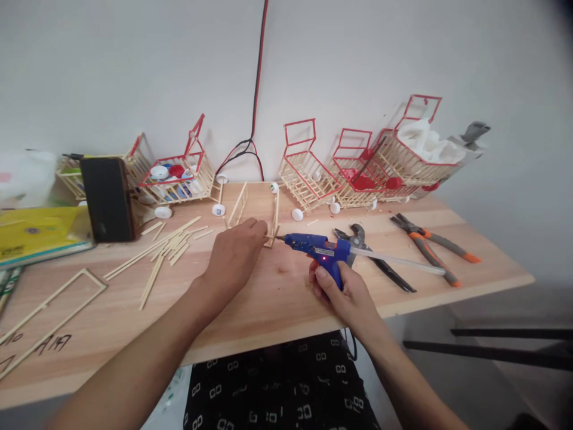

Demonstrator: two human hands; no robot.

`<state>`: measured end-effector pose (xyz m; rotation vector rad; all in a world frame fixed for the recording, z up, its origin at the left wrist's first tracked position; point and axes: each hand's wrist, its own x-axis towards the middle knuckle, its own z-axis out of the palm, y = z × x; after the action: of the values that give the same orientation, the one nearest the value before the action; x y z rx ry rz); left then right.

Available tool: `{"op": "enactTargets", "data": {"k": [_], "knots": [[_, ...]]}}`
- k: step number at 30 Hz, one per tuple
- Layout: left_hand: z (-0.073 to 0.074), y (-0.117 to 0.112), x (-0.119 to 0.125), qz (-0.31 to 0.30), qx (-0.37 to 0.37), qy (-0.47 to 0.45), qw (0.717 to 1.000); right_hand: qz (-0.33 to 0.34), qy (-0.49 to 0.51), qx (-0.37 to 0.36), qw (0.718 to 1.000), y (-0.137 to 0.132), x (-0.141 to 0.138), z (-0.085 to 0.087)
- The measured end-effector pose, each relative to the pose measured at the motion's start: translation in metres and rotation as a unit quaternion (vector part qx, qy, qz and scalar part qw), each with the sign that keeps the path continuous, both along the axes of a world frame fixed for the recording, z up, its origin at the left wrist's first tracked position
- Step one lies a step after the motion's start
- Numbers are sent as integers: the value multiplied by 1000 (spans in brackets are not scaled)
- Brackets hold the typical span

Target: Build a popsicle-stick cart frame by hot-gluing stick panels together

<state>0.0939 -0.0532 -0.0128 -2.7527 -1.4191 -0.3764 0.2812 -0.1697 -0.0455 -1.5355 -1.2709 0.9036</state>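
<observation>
From here I see the stick frame (275, 210) left of the glue gun (308, 243), pointing away; the nearer left hand (239, 251) pinches it, the right hand (342, 291) grips the glue gun.

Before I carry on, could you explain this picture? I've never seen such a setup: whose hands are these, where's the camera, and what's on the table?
There's no machine here: these are a person's bare hands, seen by a camera worn on their head, looking forward and down. The right hand grips a blue glue gun, its small red light lit. The left hand is at a small stick frame, close to the nozzle; its exact grip is hidden. On the wooden table lie loose sticks to the left, and pliers to the right. Small red-edged stick carts stand along the wall.
</observation>
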Motion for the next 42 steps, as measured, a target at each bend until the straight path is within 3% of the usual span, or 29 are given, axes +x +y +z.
{"op": "enactTargets", "data": {"k": [8, 42], "knots": [[-1, 0, 1, -7, -3, -6, 1000, 16, 35, -13, 999, -1, -2, 3], [-2, 3, 0, -15, -9, -16, 1000, 1, -95, -5, 995, 1, -1, 5]]}}
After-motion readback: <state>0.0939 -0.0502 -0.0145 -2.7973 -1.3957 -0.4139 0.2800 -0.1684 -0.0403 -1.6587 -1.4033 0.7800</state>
